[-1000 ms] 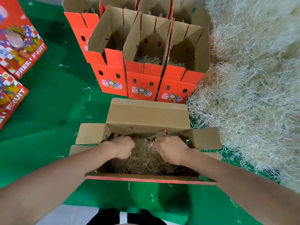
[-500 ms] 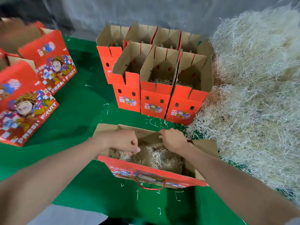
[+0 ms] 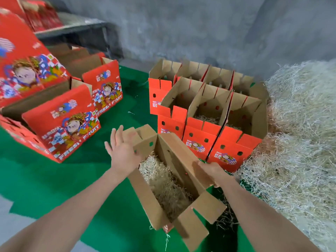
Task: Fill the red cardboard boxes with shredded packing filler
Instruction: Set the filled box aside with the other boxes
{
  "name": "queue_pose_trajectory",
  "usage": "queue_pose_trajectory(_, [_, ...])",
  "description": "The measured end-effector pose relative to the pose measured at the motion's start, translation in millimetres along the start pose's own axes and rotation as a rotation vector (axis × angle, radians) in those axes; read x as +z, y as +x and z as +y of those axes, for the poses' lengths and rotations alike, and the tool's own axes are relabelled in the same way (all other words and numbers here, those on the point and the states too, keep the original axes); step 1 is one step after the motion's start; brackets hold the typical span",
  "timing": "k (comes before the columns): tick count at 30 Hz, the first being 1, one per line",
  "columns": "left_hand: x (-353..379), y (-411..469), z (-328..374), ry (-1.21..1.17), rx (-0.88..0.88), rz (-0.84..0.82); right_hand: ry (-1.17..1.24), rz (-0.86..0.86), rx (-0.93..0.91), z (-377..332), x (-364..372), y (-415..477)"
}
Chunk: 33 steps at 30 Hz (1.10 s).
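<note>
gripping filled box [image 3: 145, 193] flap: right hand [image 3: 211, 172] | left hand [image 3: 122, 151] spread wide

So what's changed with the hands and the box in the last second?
Both hands left the filler. The left hand is now open at the box's far end; the right hand grips its side wall, and the box is turned. The upright boxes and filler pile stayed.

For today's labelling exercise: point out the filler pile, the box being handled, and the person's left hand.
filler pile [image 3: 298, 142], head view, middle of the heap.
box being handled [image 3: 145, 193], head view, its left wall.
left hand [image 3: 123, 151], head view, back of the open hand.
</note>
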<state>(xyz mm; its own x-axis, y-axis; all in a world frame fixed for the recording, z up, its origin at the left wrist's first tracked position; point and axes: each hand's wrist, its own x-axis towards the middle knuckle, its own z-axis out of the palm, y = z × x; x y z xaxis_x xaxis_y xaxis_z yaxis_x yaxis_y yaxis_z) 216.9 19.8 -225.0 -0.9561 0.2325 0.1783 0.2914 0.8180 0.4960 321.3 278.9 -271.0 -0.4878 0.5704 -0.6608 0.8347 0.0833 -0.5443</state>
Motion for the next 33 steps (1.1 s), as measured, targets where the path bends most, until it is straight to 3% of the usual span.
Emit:
queue_pose_trajectory(3, [-9.3,4.9,0.5,-0.221,-0.123,0.012,0.282,-0.049,0.048,6.4,2.3,-1.1])
queue_pose_trajectory(7, [-12.1,12.2,8.9,-0.44,-0.182,-0.01,0.237,0.056,-0.115,-7.9,7.9,-8.1])
queue_pose_trajectory(10, [-8.0,14.0,11.3,-0.442,-0.157,-0.015,0.26,0.101,-0.291,-26.2,9.1,-18.2])
queue_pose_trajectory(14, [-21.0,38.6,7.2,-0.416,-0.139,0.109,0.176,0.261,-0.489,-49.8,16.1,-33.6])
queue_pose_trajectory(17, [-26.2,42.5,13.2,-0.444,-0.164,0.092,0.158,0.161,-0.739,-57.1,30.3,-53.5])
queue_pose_trajectory(19, [-12.4,22.2,13.8,-0.409,-0.271,0.052,-0.062,0.036,-0.898,-51.0,41.7,-57.5])
queue_pose_trajectory(21, [5.5,-8.7,12.6,-0.555,-0.456,-0.066,-0.38,-0.148,-0.883,-39.6,50.2,-54.3])
queue_pose_trajectory(23, [16.2,-27.4,10.7,-0.777,-0.636,-0.167,-0.683,-0.296,-0.743,-31.6,55.9,-47.4])
queue_pose_trajectory(25, [17.5,-25.1,9.2,-0.874,-0.71,-0.234,-0.821,-0.334,-0.656,-33.9,59.9,-43.8])
queue_pose_trajectory(27, [10.6,-13.2,6.4,-0.979,-0.685,-0.27,-0.788,-0.251,-0.67,-45.4,64.7,-41.7])
queue_pose_trajectory(33, [-16.8,42.2,-17.4,-1.132,-0.579,-0.361,-0.394,-0.043,-0.611,-73.3,92.8,-36.6])
